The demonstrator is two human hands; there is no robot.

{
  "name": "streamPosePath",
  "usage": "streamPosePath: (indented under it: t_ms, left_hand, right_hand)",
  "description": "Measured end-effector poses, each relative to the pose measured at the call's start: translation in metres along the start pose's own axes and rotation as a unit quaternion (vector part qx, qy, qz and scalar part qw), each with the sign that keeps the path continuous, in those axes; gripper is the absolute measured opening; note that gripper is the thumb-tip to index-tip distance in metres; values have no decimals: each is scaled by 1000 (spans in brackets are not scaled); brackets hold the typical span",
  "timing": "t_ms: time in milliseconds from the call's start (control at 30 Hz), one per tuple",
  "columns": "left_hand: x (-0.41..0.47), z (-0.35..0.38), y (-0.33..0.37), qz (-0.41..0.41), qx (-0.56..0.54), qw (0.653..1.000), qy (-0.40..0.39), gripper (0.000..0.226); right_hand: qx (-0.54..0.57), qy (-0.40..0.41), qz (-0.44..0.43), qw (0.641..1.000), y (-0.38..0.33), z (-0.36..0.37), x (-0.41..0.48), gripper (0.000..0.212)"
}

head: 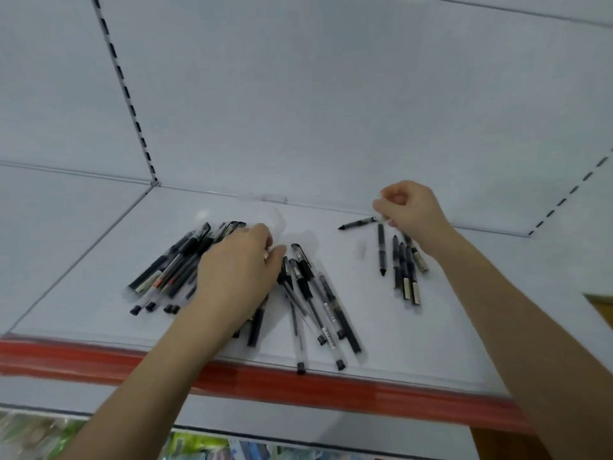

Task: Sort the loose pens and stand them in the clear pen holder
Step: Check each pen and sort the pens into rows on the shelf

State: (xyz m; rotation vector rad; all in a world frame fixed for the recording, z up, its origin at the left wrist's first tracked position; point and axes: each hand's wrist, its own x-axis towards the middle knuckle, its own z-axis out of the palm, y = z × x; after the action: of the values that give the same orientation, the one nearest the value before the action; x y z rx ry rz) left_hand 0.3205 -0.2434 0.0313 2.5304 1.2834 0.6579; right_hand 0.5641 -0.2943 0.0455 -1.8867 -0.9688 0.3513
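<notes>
A pile of loose pens (311,293) with clear and black barrels lies spread on the white shelf (99,260). My left hand (238,277) rests over the middle of the pile, fingers curled, thumb and forefinger pinching a pale clear pen at its far side. A smaller group of black pens (403,270) lies side by side to the right. Just behind that group, my right hand (409,214) pinches the end of one black pen (358,223), which points left, low over the shelf. A faint clear shape (278,220) behind my left hand is too blurred to identify.
The shelf has a red front strip (298,383) and a white back panel with slotted uprights (129,104). One pen cap (301,367) reaches the front edge. Coloured goods (189,446) show on the shelf below. A brown surface (600,307) sits at the right.
</notes>
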Motion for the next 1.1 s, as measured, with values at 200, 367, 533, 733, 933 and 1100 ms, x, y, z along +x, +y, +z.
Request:
streamPosePath:
  t_ms: [200, 367, 533, 733, 933, 1100]
  left_hand:
    - [23, 25, 55, 117, -35, 986, -111, 21]
    - [51, 56, 90, 246, 4, 952, -183, 25]
    - [71, 74, 98, 374, 118, 895, -214, 33]
    - [80, 78, 94, 453, 136, 868, -153, 24]
    - [78, 76, 90, 475, 166, 852, -144, 21]
    - [75, 77, 87, 456, 151, 857, -188, 26]
  right_hand:
    - [42, 73, 33, 996, 24, -49, -33, 13]
    - [57, 91, 40, 993, 35, -72, -62, 17]
    - [56, 96, 53, 992, 43, -82, -81, 15]
    - [111, 93, 74, 987, 41, -83, -90, 9]
    - [226, 52, 84, 969, 30, -78, -91, 13]
    - [301, 51, 84, 948, 17, -74, -92, 18]
